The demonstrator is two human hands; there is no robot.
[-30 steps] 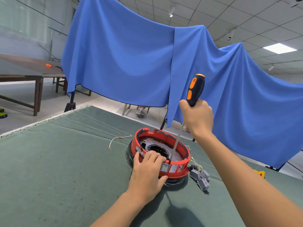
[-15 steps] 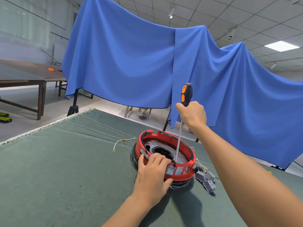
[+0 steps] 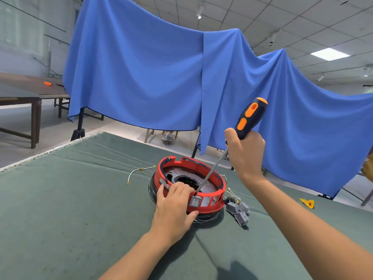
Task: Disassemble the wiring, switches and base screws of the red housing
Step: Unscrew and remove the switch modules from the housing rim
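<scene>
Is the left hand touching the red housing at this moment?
Touching. The head view shows the left hand resting on the near rim of the red housing, fingers curled over its top edge and thumb pressed against the outer wall.

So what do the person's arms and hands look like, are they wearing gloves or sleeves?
No gloves and no sleeves in view. The left hand and right hand are bare, and both forearms are uncovered as far as the frame's lower edge. No watch, ring, bracelet or marking shows on either wrist. The upper arms are out of frame.
</scene>
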